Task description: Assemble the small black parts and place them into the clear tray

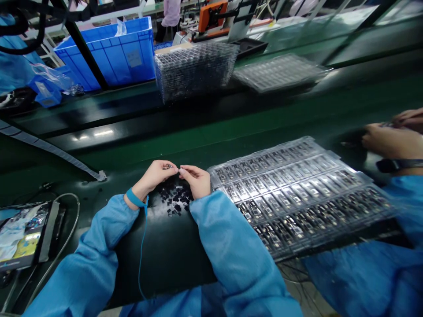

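My left hand (157, 175) is curled shut around a few small dark parts, a blue strap with a cord on its wrist. My right hand (197, 179) pinches its fingertips together right against the left hand's fingers; what it grips is too small to name. Both hands hover over a loose pile of small black parts (174, 200) on the dark green bench. Just right of my right hand lies a clear plastic tray (297, 193) with rows of small components in its pockets.
A co-worker's hands (393, 136) work at the far right in blue sleeves. Across the conveyor stand a stack of clear trays (194, 68), a flat tray (280, 72) and a blue crate (112, 55). A silver bag (23, 233) and cable lie at left.
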Action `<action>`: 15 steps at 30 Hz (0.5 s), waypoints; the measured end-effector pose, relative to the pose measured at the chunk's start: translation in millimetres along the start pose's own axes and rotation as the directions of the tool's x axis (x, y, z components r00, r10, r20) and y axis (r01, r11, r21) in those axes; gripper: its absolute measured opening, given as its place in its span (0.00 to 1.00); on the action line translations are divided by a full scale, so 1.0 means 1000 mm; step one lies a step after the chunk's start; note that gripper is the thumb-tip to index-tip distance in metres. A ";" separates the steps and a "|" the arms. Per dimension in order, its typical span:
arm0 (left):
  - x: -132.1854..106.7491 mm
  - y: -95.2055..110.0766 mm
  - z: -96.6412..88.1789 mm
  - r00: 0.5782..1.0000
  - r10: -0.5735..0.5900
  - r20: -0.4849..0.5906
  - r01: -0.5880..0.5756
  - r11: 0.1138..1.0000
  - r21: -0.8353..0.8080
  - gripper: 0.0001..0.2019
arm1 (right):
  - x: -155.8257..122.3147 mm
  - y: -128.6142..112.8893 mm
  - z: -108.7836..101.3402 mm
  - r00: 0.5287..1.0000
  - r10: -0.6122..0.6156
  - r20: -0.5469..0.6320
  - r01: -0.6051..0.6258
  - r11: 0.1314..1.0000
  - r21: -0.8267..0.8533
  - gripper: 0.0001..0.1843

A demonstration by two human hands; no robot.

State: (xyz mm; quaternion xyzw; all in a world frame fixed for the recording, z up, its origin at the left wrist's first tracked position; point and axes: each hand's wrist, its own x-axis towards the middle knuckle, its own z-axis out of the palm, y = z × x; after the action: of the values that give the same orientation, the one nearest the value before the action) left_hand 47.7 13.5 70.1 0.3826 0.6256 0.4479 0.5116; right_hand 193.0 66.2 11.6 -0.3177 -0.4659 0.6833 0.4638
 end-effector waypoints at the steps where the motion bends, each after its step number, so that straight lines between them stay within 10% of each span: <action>1: 0.000 -0.001 0.000 1.000 -0.002 -0.001 0.002 1.000 -0.004 0.16 | 0.001 0.001 -0.001 1.000 0.001 -0.011 -0.001 1.000 0.006 0.16; 15: 0.003 -0.008 0.000 0.979 0.171 0.108 -0.202 0.788 0.581 0.09 | 0.004 -0.009 -0.002 0.995 0.104 0.012 -0.103 0.955 0.279 0.19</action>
State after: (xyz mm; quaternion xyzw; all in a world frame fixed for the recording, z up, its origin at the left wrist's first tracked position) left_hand 47.3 14.0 61.2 0.5930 0.6799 0.2705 0.3362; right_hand 196.4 71.9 19.6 -0.2739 -0.3470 0.7652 0.4681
